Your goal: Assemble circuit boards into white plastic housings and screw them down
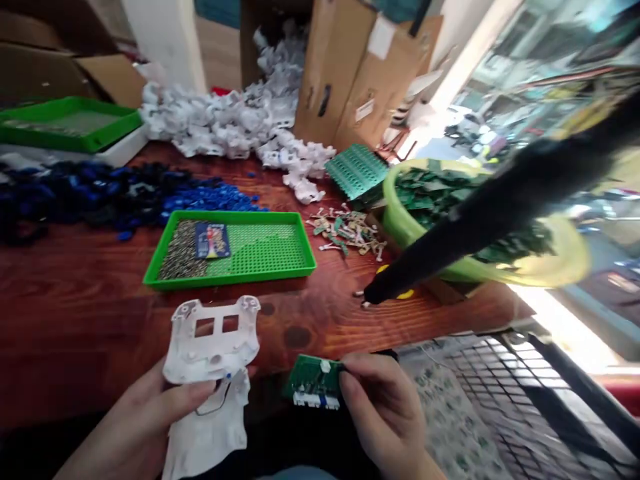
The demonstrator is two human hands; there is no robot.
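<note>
My left hand (150, 410) is closed around white plastic housing parts (213, 350), thumb lying across them. The upper part has two square windows, and a second white piece (213, 427) hangs below it. A thin dark wire runs between the two. On the right, my right hand (383, 403) pinches the edge of a green circuit board (315, 381) between thumb and fingers. Along the board's lower edge sits a row of white connectors with a bit of blue. The board and the housing are apart, both held near the table's front edge.
A green tray (265, 270) holds many screws and a small printed card (212, 240). Behind lie blue and black parts (200, 199) and a heap of white housings (215, 123). A yellowish basin (560, 253) holds green boards. A dark, blurred bar (480, 207) slants across the right.
</note>
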